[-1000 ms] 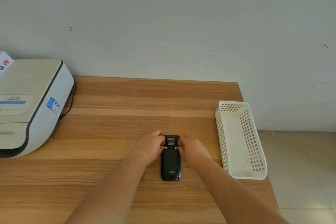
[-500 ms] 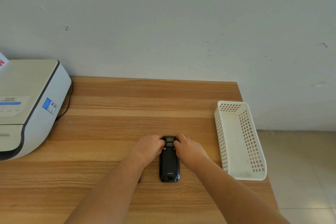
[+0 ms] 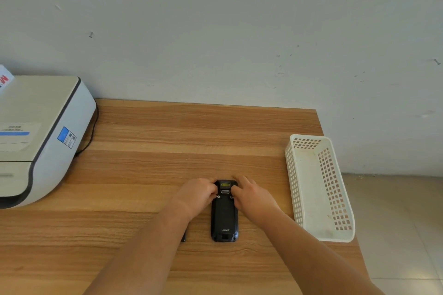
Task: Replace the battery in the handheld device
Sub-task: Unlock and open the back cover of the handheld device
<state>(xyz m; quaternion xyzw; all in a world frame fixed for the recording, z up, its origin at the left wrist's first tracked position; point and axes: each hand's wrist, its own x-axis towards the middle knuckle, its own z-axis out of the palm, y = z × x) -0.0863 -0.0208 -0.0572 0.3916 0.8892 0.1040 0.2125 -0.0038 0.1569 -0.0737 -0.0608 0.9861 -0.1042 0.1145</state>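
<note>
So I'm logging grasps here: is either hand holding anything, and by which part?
Both the left hand and right hand grip the black handheld device by the sides of its far end; it lies on the table.

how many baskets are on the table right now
1. A white basket stands at the table's right edge, right of the black handheld device. Both forearms cover some tabletop, but nothing basket-sized could hide there.

A wooden table [image 3: 167, 141] meets a scuffed pale wall [image 3: 215, 31] (tiled floor [image 3: 395, 223] right).
</note>
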